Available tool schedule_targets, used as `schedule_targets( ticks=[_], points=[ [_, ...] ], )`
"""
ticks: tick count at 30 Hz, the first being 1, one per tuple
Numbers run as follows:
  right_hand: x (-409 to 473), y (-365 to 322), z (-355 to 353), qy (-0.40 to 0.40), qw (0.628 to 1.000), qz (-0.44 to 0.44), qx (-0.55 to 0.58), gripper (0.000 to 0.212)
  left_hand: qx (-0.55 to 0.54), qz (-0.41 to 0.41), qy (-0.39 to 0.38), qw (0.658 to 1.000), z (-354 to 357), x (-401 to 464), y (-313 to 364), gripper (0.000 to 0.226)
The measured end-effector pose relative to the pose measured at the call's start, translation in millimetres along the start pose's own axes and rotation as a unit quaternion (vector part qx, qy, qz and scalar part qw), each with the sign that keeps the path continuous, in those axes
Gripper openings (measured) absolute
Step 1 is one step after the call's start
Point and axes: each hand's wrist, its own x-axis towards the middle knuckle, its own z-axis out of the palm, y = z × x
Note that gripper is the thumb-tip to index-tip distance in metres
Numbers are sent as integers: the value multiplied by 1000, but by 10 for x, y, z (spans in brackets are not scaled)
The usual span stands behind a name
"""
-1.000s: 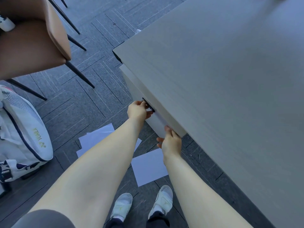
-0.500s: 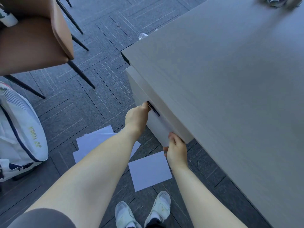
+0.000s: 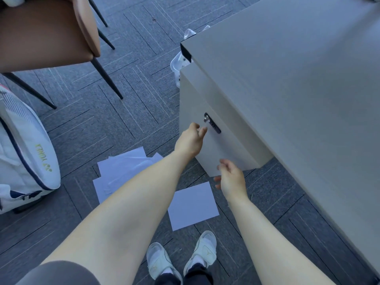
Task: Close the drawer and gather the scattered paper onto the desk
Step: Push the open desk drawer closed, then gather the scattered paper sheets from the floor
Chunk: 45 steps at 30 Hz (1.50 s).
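Drawer (image 3: 224, 140) closing seems to be the step that is just ending: the drawer front is sitting under the desk (image 3: 287, 79) top and, as far as this view shows, it is looking pushed in, though I cannot tell if it is fully flush. The small lock (image 3: 206, 118) and dark handle (image 3: 214, 127) are showing on its front.

Both hands are hanging loose in front of it. The left hand (image 3: 190, 139) is half open with the fingers gently curled, its fingertips (image 3: 202, 130) just beside the handle; whether they are touching the panel I cannot tell. It is grasping nothing. The right hand (image 3: 232, 177) is also relaxed and spread near the lower corner of the front, holding nothing.

The paper part appears not yet begun. The scattered paper is lying on the carpet floor (image 3: 102, 124): a loose overlapping pile of sheets (image 3: 121, 171) partly hidden under the left forearm, and a single sheet (image 3: 192, 204) just in front of the shoes (image 3: 181, 258).

The next move, in my judgement, is calling for bending down, sliding fingers under the thin sheets, collecting them together, and lifting them onto the desk top.
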Motion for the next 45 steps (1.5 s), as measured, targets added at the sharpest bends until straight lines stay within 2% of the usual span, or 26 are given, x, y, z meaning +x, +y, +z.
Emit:
schedule_targets(
  ticks=[4,7,11,14,18,20,22,25,27,28,30,31,36,38,40,41,42,45],
  points=[
    [-49,366,329,-110,988,6,-106,31,44,-35,4,998,67,-402,-834,33],
    [141,932,702,-182,950,-24,-252,35,69,-89,-14,994,266,-594,-1762,28],
    [818,1934,1236,-247,853,-78,-453,48,64,-190,-5,980,688,-512,-3171,29],
    [1522,2773,1631,-264,767,-132,-570,54,93,-219,-6,971,1065,-255,-4156,34],
    [2420,3555,2094,-221,667,-218,-677,60,148,-204,4,968,1527,191,-5094,41],
    [2743,3760,2246,-190,610,-271,-720,67,178,-192,36,964,1704,412,-5377,43],
    [2968,3882,2335,-174,571,-307,-741,69,201,-179,79,960,1790,614,-5566,46],
    [3152,3962,2383,-180,546,-328,-749,63,226,-158,129,953,1741,880,-5771,53],
    [3190,3932,2374,-202,535,-334,-749,47,228,-154,143,951,1611,1017,-5850,57],
    [3201,3908,2365,-218,537,-342,-740,33,231,-157,147,949,1521,1071,-5878,59],
    [3186,3836,2359,-252,564,-350,-704,9,236,-167,149,946,1325,1152,-5935,65],
    [3163,3800,2371,-266,575,-349,-691,7,241,-172,146,944,1221,1188,-5973,69],
    [3119,3779,2418,-290,559,-353,-692,21,291,-175,105,935,815,1428,-6164,94],
    [3132,3876,2357,-294,527,-359,-712,38,299,-170,101,933,735,1521,-6175,104],
    [3134,3975,2305,-285,478,-378,-740,47,310,-166,99,931,693,1593,-6155,106],
    [3125,4018,2284,-279,467,-383,-746,44,317,-164,100,929,688,1622,-6131,103],
    [3121,4041,2271,-273,473,-388,-743,38,323,-163,103,927,682,1652,-6109,98],
    [3122,4034,2284,-277,508,-388,-718,16,317,-172,114,926,674,1711,-6083,88]
  ],
)
